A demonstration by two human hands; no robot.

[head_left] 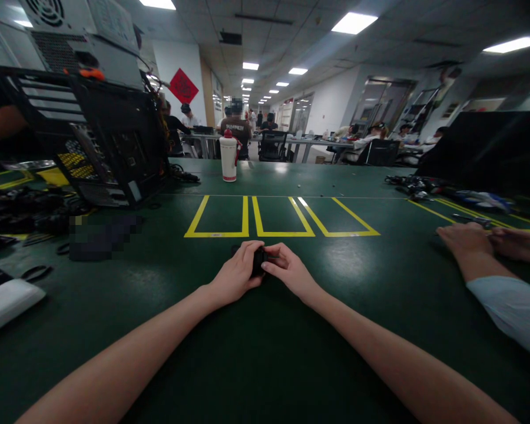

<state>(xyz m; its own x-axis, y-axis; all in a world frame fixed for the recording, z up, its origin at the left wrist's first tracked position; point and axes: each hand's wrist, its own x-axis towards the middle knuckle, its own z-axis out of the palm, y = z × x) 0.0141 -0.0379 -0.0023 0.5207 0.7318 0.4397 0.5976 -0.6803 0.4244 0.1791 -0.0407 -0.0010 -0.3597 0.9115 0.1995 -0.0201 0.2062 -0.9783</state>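
Hands (236, 272) around black object (258, 262) on green table (265, 353), ceiling lights (354, 23) beyond.

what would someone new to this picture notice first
Probably the three bright yellow outlines across the middle of the green table. Just nearer the camera, the left hand and right hand meet at a small black object. The bulky black computer case at the left also stands out.
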